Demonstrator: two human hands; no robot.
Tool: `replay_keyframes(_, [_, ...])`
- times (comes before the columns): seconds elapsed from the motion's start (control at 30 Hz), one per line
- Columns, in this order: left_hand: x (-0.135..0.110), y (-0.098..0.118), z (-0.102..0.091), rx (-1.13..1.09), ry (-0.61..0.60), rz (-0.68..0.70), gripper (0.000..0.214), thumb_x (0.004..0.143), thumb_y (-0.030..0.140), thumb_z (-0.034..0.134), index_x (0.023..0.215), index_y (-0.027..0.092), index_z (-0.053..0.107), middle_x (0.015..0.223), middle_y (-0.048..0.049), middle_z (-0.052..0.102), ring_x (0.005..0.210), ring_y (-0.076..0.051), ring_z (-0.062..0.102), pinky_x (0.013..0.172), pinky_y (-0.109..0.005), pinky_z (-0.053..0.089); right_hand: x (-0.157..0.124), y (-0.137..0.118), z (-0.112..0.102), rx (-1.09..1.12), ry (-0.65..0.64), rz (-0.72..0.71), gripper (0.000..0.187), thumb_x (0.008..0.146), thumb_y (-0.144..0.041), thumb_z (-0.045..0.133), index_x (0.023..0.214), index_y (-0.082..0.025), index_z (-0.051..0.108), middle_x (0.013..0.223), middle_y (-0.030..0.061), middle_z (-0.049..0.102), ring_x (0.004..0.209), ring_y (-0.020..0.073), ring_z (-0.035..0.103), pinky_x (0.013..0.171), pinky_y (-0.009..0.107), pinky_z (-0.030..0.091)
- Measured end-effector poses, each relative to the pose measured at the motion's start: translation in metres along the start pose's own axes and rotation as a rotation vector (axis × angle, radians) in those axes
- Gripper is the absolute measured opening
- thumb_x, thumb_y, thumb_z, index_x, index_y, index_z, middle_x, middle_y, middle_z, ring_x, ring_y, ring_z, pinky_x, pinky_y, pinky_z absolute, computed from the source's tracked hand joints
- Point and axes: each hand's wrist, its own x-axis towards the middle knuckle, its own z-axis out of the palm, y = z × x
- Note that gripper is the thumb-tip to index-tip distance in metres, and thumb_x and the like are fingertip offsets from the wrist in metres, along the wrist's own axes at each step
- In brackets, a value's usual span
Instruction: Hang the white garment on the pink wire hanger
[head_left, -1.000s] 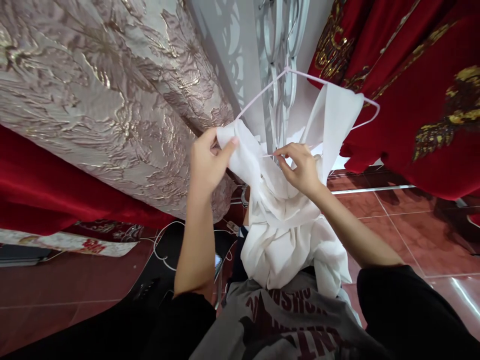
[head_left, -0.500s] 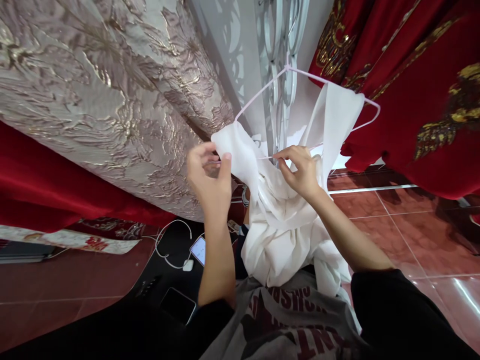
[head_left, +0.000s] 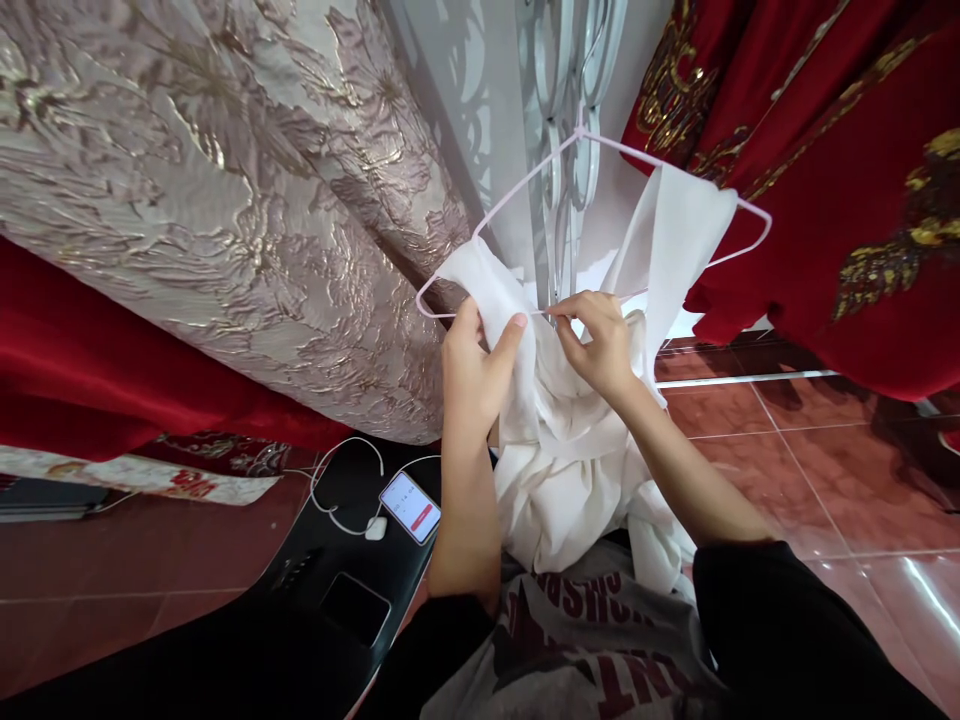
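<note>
A white sleeveless garment [head_left: 559,510] hangs by its wide shoulder straps from a pale pink wire hanger [head_left: 525,180], its lower folds bunched on my lap. My left hand [head_left: 480,365] is closed on the left strap, thumb in front and fingers partly hidden behind the cloth. The hanger's left end sticks out past that strap. With thumb and index finger, my right hand [head_left: 596,335] pinches the hanger's thin bottom bar between the two straps. The right strap [head_left: 679,230] lies over the hanger's right arm.
Silvery embossed fabric [head_left: 247,200] hangs at the left, red velvet with gold embroidery [head_left: 862,220] at the right. A grey metal scrollwork frame [head_left: 553,80] stands behind the hanger. On the black bench [head_left: 349,545] lie a lit phone [head_left: 411,507], a dark phone [head_left: 356,608] and a white cable [head_left: 322,490].
My left hand has moved right from the hanger's end onto the strap. The left strap has shifted inward, leaving the hanger's left end exposed. My right hand keeps its pinch.
</note>
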Motion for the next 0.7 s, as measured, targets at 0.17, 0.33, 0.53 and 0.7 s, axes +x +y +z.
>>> replay_keyframes(0.17, [0.013, 0.008, 0.009, -0.271, -0.076, -0.097, 0.028, 0.086, 0.037, 0.078, 0.102, 0.016, 0.071, 0.099, -0.0082, 0.076, 0.101, -0.025, 0.073, 0.098, -0.041, 0.055, 0.000, -0.003, -0.003, 0.002, 0.008, -0.014, 0.017, 0.094, -0.013, 0.053, 0.095, -0.024, 0.066, 0.085, -0.0001, 0.069, 0.083, 0.0164, 0.063, 0.085, 0.037, 0.041])
replay_keyframes(0.33, [0.034, 0.025, -0.017, -0.506, -0.031, -0.186, 0.010, 0.093, 0.025, 0.069, 0.095, 0.017, 0.073, 0.077, -0.0016, 0.068, 0.086, -0.018, 0.072, 0.098, -0.037, 0.056, 0.001, -0.007, -0.009, 0.056, -0.006, -0.021, 0.019, 0.094, -0.012, 0.053, 0.096, -0.024, 0.067, 0.087, -0.0009, 0.071, 0.085, 0.0158, 0.065, 0.087, 0.037, 0.043])
replay_keyframes(0.53, [0.039, -0.002, -0.082, -0.640, 0.225, -0.119, 0.027, 0.102, 0.016, 0.047, 0.104, 0.029, 0.071, 0.107, 0.0032, 0.078, 0.141, -0.017, 0.054, 0.113, -0.040, 0.049, 0.003, -0.002, -0.011, 0.033, -0.038, 0.023, 0.018, 0.097, -0.017, 0.052, 0.095, -0.024, 0.068, 0.086, 0.0004, 0.071, 0.084, 0.0169, 0.065, 0.088, 0.039, 0.043])
replay_keyframes(0.7, [0.012, -0.048, -0.073, -0.757, 0.457, -0.200, 0.041, 0.095, 0.005, 0.033, 0.104, 0.020, 0.070, 0.133, -0.0027, 0.073, 0.157, -0.011, 0.029, 0.126, -0.031, 0.035, 0.000, 0.001, -0.008, 0.023, -0.013, -0.008, 0.018, 0.095, -0.014, 0.053, 0.095, -0.023, 0.068, 0.086, 0.0012, 0.071, 0.083, 0.0168, 0.064, 0.087, 0.038, 0.043])
